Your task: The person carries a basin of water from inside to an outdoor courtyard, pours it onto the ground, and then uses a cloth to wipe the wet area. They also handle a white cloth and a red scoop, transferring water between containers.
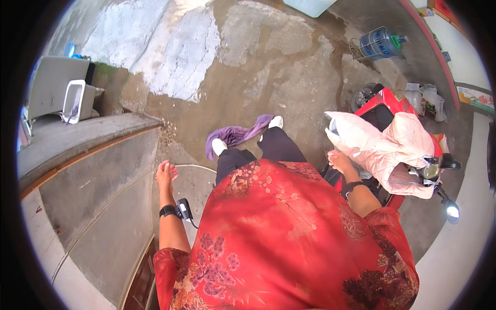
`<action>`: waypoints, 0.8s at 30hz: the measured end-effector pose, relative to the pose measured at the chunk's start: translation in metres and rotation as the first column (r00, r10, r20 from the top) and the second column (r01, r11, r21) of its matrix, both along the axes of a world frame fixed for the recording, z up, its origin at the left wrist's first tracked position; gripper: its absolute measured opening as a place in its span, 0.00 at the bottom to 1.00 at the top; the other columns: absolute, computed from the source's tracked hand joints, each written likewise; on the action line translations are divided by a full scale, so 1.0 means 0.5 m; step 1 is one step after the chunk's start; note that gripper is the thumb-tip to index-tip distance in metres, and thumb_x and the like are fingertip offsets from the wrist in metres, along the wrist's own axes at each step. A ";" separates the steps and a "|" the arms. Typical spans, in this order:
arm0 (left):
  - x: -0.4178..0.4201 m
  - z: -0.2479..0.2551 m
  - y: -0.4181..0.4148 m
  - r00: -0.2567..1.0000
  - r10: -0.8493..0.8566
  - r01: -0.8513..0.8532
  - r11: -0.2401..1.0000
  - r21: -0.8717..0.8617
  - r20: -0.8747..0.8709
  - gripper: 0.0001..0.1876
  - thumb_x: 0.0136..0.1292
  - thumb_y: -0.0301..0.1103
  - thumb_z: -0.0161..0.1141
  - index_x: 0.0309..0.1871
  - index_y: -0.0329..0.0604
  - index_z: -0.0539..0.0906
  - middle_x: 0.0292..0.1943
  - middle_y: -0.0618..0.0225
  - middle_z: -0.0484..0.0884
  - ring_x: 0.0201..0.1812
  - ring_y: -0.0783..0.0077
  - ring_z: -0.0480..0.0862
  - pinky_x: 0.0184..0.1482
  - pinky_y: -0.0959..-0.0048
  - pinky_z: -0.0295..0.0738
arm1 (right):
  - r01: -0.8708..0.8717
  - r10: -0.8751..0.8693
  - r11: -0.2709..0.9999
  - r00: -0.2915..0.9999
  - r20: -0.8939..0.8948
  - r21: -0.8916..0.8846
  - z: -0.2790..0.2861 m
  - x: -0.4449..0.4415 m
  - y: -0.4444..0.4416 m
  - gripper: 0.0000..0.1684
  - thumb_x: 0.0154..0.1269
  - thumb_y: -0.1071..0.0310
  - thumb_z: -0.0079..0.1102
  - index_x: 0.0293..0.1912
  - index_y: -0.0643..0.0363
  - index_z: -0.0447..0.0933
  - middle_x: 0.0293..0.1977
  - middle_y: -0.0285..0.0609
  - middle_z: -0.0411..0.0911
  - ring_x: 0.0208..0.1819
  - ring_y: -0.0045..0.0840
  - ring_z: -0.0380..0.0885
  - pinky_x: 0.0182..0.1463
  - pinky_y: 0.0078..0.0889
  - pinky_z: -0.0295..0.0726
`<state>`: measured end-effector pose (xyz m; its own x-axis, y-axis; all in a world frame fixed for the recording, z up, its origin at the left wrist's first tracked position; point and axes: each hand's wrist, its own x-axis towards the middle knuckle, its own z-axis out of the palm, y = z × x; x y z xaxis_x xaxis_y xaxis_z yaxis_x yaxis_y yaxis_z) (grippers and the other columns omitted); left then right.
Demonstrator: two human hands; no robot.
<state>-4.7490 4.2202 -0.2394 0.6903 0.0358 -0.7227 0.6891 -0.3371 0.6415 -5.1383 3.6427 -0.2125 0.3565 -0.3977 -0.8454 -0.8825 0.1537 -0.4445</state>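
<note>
My left hand point(166, 171) hangs out at the left beside a low grey wall, with nothing in it and its fingers loosely curled and apart. My right hand point(340, 160) is out on the right, near a pink quilted cover point(378, 143) draped over a red scooter point(381, 101); I cannot tell whether it touches anything. A crumpled purple cloth point(238, 135) lies on the wet floor at my feet. One white shoe point(219, 147) is at or on its left part, the other shoe point(276, 122) at its right end.
A concrete ledge point(97, 133) runs along the left, with a white plastic basin point(76, 101) beside a grey box-like unit point(56, 85). At the upper right, a blue water bottle point(378, 44) rests in a metal rack. The scooter's mirror point(452, 212) juts out on the right.
</note>
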 end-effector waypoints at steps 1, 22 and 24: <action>0.018 0.021 -0.059 0.998 -0.067 0.068 0.997 -0.041 0.023 0.13 0.66 0.39 0.49 0.51 0.48 0.72 0.35 0.66 0.79 0.31 0.71 0.81 0.30 0.71 0.77 | 0.042 -0.043 0.999 0.999 0.024 0.002 -0.005 -0.013 -0.017 0.10 0.62 0.70 0.48 0.43 0.59 0.71 0.23 0.31 0.70 0.22 0.16 0.70 0.20 0.18 0.66; -0.055 -0.031 0.052 0.969 0.218 -0.206 0.973 0.108 -0.115 0.14 0.62 0.39 0.54 0.49 0.47 0.71 0.36 0.59 0.79 0.30 0.68 0.81 0.29 0.65 0.79 | -0.529 0.856 0.504 0.415 0.309 -0.683 0.199 0.976 -0.011 0.14 0.59 0.66 0.55 0.45 0.58 0.73 0.39 0.46 0.77 0.41 0.34 0.78 0.45 0.33 0.75; -0.008 -0.133 0.199 0.951 0.159 -0.262 0.869 0.419 0.265 0.23 0.58 0.40 0.58 0.51 0.33 0.69 0.42 0.50 0.77 0.42 0.55 0.79 0.43 0.59 0.74 | -0.596 0.909 0.416 0.298 0.291 -0.687 0.245 1.071 0.044 0.14 0.59 0.67 0.55 0.45 0.58 0.73 0.40 0.47 0.77 0.41 0.34 0.77 0.45 0.33 0.75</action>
